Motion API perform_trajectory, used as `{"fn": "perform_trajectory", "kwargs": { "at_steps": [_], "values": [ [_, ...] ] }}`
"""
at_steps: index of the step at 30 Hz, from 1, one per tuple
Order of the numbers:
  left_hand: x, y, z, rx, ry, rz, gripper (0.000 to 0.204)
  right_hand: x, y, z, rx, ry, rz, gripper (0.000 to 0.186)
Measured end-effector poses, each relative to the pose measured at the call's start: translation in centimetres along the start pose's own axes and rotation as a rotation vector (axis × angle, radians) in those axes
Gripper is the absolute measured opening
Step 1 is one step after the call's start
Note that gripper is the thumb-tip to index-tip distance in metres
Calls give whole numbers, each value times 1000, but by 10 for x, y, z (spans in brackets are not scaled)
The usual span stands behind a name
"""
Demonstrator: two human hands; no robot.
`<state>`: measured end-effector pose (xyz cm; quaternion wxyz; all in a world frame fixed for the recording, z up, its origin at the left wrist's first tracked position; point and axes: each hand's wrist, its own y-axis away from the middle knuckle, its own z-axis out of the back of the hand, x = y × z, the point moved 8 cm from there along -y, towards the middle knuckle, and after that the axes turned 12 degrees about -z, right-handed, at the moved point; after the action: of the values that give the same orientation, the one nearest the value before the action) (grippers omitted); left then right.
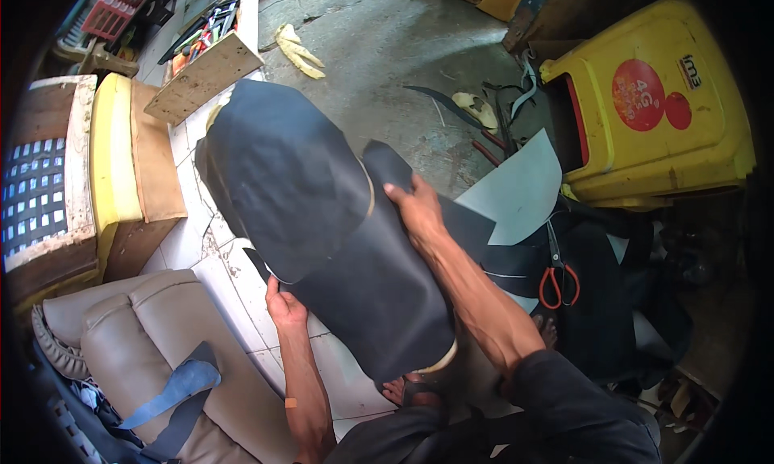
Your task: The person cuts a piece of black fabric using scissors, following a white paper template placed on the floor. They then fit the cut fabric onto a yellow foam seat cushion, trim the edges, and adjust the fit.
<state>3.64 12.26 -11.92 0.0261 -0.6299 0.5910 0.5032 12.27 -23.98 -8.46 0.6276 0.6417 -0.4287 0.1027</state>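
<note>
Cover [355, 254] of smooth black sheet lies over a long padded form [442, 359], whose pale rim shows at the near end. The piece is above the tiled floor [234, 303], across the edge where grey concrete [355, 53] begins; what bears its weight, I cannot tell. Left hand [286, 305] pinches the cover's left border. Right hand [419, 210] is closed on a black flap [387, 166] at the opposite side; some fingertips are hidden. To do this well, I think both sides should be drawn with equal force, so the seam stays straight and the wrinkles near the far end are smoothed. Pulling one side alone could twist the cover. Scissors [555, 262] lie apart, to the right.
</note>
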Motion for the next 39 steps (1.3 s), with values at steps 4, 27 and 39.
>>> {"fn": "perform_trajectory", "kwargs": {
  "at_steps": [4,27,39],
  "values": [
    [20,16,-14,28,-52,60,38,-34,49,62,-215,1,-74,57],
    [26,24,-50,14,-36,64,40,-47,38,70,75,-703,-169,39],
    [39,7,-52,172,-50,159,42,-48,27,62,84,-463,-185,47]
  ]
}}
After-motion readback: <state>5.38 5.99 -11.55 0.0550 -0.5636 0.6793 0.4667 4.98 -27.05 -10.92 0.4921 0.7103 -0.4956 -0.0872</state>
